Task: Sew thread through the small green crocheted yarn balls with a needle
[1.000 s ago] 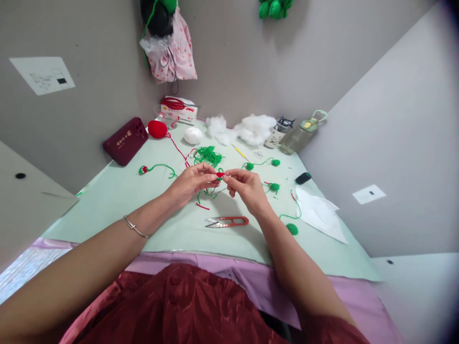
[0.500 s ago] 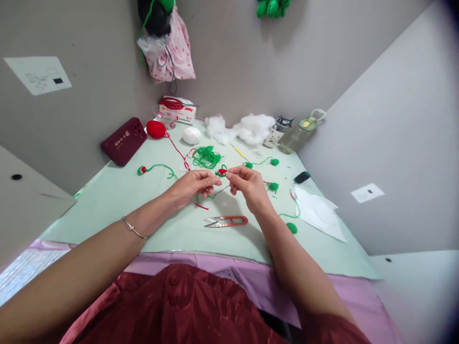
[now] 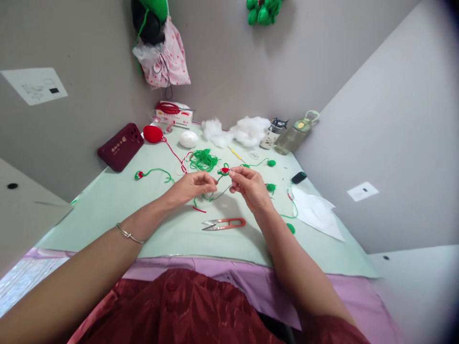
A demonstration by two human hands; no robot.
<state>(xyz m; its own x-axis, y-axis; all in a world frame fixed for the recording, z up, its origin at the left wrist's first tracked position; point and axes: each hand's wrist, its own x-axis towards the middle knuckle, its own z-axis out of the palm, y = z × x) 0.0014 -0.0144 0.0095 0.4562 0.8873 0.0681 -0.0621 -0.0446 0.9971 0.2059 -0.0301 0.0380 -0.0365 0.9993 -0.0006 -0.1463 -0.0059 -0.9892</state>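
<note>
My right hand (image 3: 250,188) pinches the edge of a small red, white and green crocheted piece (image 3: 224,170) between thumb and fingers, above the table. Just left of it, my left hand (image 3: 195,188) is closed in a pinch on a thin dark green yarn strand (image 3: 220,179) that runs up to the piece. Another loop of yarn hangs beneath both hands. Thread snips (image 3: 224,223) with an orange handle lie nearer to me. Behind my hands is a loose heap of green yarn (image 3: 203,160). A short red yarn scrap (image 3: 199,209) rests below my left hand.
Around lie a red yarn ball (image 3: 153,134), a white ball (image 3: 188,139), white stuffing (image 3: 250,131), a yellow-handled hook (image 3: 235,153), small green crocheted balls (image 3: 270,188), a phone (image 3: 121,146), a bottle (image 3: 297,134), a pen cup (image 3: 271,136) and white sheets (image 3: 315,210).
My left hand has drawn slightly away from the crocheted piece, so more of the piece and the strand shows. My right hand keeps its pinch. The view has shifted slightly.
</note>
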